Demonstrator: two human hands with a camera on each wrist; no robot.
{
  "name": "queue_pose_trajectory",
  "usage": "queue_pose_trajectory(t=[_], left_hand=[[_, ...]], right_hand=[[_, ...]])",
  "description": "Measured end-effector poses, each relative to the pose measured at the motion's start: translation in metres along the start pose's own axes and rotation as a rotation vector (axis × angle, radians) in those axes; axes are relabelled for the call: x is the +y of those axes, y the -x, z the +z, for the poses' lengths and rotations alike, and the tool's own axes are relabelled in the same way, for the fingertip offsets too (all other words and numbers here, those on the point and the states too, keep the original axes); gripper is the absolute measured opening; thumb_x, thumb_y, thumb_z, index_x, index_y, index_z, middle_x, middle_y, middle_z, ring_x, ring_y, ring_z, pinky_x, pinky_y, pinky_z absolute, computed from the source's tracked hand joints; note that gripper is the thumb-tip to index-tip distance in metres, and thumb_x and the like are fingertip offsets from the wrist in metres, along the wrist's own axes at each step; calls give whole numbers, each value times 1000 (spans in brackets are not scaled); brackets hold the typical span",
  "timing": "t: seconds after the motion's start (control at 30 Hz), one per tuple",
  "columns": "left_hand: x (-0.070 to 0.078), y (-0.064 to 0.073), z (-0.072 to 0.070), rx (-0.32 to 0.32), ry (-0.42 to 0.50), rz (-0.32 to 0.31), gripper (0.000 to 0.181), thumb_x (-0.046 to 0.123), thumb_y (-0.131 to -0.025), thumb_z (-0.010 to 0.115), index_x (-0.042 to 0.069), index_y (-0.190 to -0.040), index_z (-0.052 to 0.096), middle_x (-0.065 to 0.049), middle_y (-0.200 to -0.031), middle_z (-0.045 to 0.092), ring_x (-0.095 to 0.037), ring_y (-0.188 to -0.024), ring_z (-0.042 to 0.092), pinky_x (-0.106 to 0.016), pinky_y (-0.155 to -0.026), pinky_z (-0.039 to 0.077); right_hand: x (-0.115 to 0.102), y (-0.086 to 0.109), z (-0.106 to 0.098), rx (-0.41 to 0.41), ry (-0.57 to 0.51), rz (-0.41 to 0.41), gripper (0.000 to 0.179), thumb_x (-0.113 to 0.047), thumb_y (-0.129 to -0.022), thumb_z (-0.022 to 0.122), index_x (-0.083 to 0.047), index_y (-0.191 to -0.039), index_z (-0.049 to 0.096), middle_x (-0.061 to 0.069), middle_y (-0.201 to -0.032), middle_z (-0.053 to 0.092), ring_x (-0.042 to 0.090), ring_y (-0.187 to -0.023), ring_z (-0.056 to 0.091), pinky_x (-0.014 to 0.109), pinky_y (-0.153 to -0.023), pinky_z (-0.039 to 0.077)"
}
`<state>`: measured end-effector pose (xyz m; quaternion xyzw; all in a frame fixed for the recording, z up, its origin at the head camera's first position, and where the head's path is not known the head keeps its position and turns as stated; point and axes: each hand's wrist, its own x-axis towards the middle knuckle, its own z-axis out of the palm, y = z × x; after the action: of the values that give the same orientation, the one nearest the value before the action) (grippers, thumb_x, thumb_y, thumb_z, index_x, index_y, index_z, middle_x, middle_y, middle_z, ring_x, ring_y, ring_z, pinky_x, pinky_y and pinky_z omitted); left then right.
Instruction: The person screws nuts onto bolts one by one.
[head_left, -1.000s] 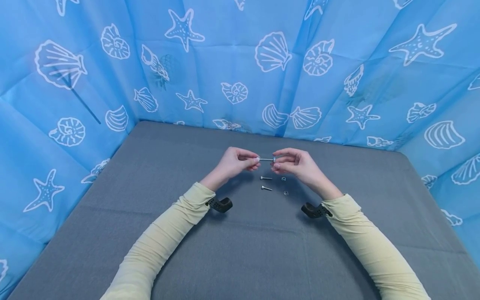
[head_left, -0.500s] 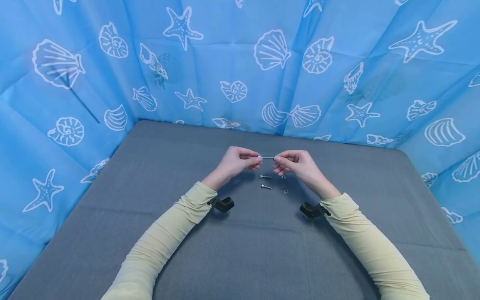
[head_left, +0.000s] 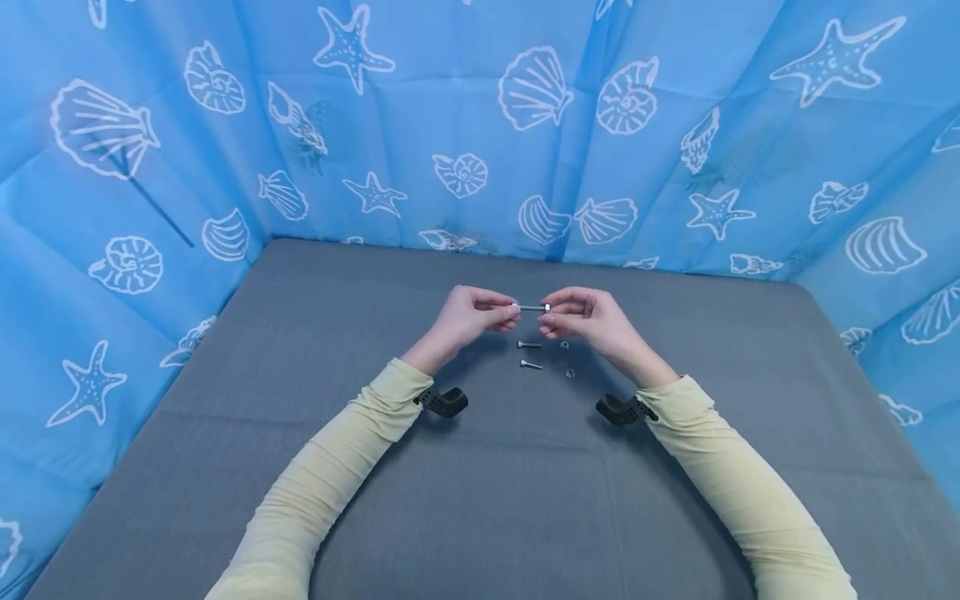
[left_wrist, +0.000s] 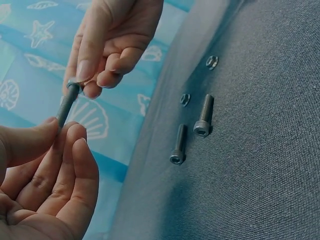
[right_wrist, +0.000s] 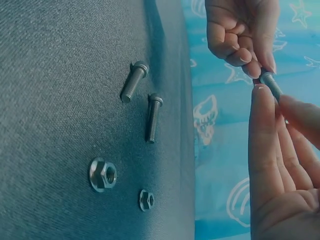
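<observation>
Between both hands, above the table, a metal bolt (head_left: 532, 308) lies nearly level. My left hand (head_left: 467, 318) pinches its head end between thumb and fingers. A nut (left_wrist: 74, 82) sits at the bolt's other end, where my right hand (head_left: 592, 318) holds it with thumb and fingertips. Fingers partly cover both ends, so how far the nut is threaded on cannot be told. Below the hands, two more bolts, a nearer bolt (head_left: 531, 365) and a farther bolt (head_left: 528, 344), lie on the cloth. Right of them are two flanged nuts, one larger nut (right_wrist: 103, 175) and one smaller-looking nut (right_wrist: 147, 200).
Grey cloth covers the table (head_left: 465, 500). A blue curtain (head_left: 420, 125) with white shells and starfish hangs behind it and along both sides. Each wrist carries a black camera mount, the left mount (head_left: 444, 403) and the right mount (head_left: 622, 410).
The right thumb and fingers close over the nut half a second ago, then shift so the nut shows again. The left hand keeps its pinch on the bolt. The head view tilts slightly.
</observation>
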<state>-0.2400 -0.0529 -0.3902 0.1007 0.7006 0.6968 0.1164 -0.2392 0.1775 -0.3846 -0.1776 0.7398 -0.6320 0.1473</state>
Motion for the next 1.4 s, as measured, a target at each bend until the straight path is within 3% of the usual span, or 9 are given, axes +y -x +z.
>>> queue_pose_trajectory(t=[0.2,0.33,0.5,0.73,0.93,1.2,1.4], left_hand=[[1,-2,3,2,21,9,27,6,-89,69,-12,-109,66,-18,-90,71,-39,-92,66,-50,-85,54],[2,-2,6,15,22,15,27,5,-88,69,-12,-109,66,-19,-90,71,-40,-91,66,-51,-84,54],[-1,-2,8,11,22,7,27,5,-88,69,-12,-108,66,-19,-90,71,-36,-88,68,-52,-85,53],[0,-2,9,13,24,7,26,5,-88,69,-12,-107,66,-18,-89,71,-33,-85,69,-52,-85,53],[2,-3,10,7,34,13,25,3,-88,69,-13,-106,66,-20,-89,71,-21,-75,70,-52,-85,53],[6,-2,9,1,11,-6,22,5,-89,68,-9,-106,68,-18,-90,71,-41,-94,65,-51,-86,53],[6,-4,9,0,-7,-9,24,5,-89,68,-10,-108,67,-17,-89,71,-38,-92,67,-50,-85,54]], right_hand=[[-2,1,-5,-14,56,67,42,-22,-92,66,10,-117,57,26,-99,67,37,-87,67,46,-78,57],[-2,4,-8,-4,-2,6,37,-12,-92,66,7,-122,54,27,-105,65,35,-91,67,49,-82,55],[0,6,-10,14,-27,-37,31,-5,-91,66,9,-117,58,29,-104,64,34,-91,68,56,-85,50],[0,6,-10,15,4,23,31,-19,-95,62,6,-113,61,27,-101,66,28,-84,68,43,-76,58],[-2,5,-10,37,-58,-9,31,-5,-92,65,9,-118,55,29,-104,64,25,-86,69,53,-84,53],[-5,6,-9,21,14,48,33,-20,-97,60,9,-111,60,29,-100,65,29,-82,68,44,-74,58],[-3,6,-11,17,-44,-4,35,-5,-93,63,10,-122,52,22,-103,66,30,-91,68,53,-86,52]])
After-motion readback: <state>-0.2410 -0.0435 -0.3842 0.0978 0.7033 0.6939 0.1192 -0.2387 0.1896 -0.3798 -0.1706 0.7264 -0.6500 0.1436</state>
